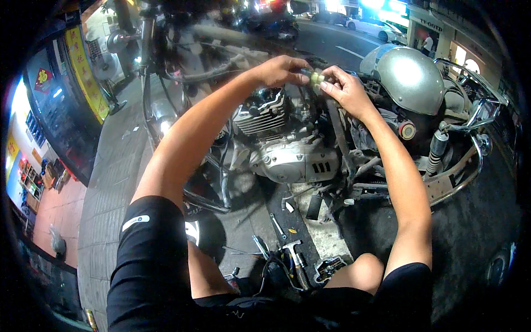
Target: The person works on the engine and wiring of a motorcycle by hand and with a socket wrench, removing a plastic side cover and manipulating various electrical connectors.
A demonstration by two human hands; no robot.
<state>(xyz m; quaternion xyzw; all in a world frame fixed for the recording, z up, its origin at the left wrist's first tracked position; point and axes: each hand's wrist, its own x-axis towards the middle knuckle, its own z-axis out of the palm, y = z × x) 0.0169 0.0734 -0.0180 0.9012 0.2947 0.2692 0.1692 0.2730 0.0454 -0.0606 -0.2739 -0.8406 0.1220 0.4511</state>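
Both arms reach out over a partly stripped motorcycle, whose finned engine (287,160) stands below them. My right hand (348,91) pinches a small pale yellow-green plastic piece (317,79) between thumb and fingers. Close against it, my left hand (283,71) is closed on a small dark piece (306,72) that meets the pale one. Its exact kind is too small to make out. Just beneath the hands are the cylinder head and the bare frame tube (336,124).
A silver helmet (409,77) rests on the motorcycle's rear, beside a chrome rack. On the ground near my knees lie a wrench (278,226), a hammer (297,265) and several other tools. A shopfront (61,99) stands left; a white car (376,29) is across the road.
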